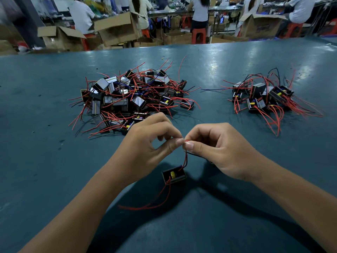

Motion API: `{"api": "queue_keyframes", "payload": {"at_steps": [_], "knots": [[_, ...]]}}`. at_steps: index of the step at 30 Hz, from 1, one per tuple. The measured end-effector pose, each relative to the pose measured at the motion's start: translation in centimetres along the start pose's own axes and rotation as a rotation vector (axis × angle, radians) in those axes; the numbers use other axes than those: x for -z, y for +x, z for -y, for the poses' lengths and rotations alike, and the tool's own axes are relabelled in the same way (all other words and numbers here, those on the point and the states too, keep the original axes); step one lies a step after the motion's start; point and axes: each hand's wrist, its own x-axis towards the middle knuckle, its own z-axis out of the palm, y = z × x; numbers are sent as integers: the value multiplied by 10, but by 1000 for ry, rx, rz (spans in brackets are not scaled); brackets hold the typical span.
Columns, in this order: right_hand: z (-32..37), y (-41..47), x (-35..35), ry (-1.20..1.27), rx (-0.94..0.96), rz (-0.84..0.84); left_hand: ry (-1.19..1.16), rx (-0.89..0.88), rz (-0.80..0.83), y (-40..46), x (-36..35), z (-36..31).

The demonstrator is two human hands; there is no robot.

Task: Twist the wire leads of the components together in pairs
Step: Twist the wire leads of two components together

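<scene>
Two red wire leads (185, 157) run straight up from the component (174, 174) hanging just below my hands. My left hand (151, 143) and right hand (217, 148) meet at their tips, both pinching them, equally near, above the bench (54, 161).

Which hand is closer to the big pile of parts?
Left. The left hand sits just in front of the big pile, nearly overlapping its near edge; the right hand is further to the pile's right.
</scene>
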Motion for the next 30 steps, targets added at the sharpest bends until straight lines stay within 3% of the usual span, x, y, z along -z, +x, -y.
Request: {"api": "queue_keyframes", "payload": {"at_steps": [7, 11, 14, 17, 20, 30], "knots": [[-5, -3, -4, -253, 74, -68, -564, 768, 97, 1, -6, -10], [-6, -2, -6, -236, 70, -33, -765, 917, 165, 0, -6, -11], [-6, -1, -3, -175, 31, -42, -583, 724, 149, -1, -3, -6], [-6, 1, 2, -69, -13, -26, -190, 309, 38, 0, 8, 2], [-6, 2, 2, 20, -29, 20, 63, -21, 39, 0, 12, 6], [-5, 1, 1, 62, -21, 59, 269, -202, -3, 1, 5, 11]]}}
